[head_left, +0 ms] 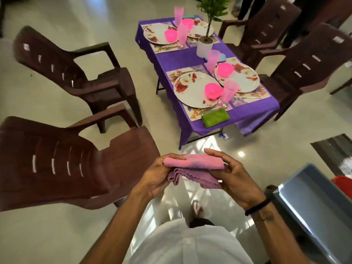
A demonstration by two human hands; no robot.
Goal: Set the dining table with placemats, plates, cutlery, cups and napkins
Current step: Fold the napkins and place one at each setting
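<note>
Home dining rm, purple-clothed table (253, 109) w/ plates (192, 88), brown plastic armchairs (80, 161), tiled floor (47, 235)

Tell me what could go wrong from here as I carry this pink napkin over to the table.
Both hands, left and right, are on the half-folded pink napkin, so it may unfold or slip while you walk. The nearest brown chair juts into your path, an easy bump. On the table, tall pink cups crowd the plates; reaching past them could tip one.

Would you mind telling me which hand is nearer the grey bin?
Right. The right hand, holding the pink napkin, is just left of the grey bin; the left hand is farther left.
</note>
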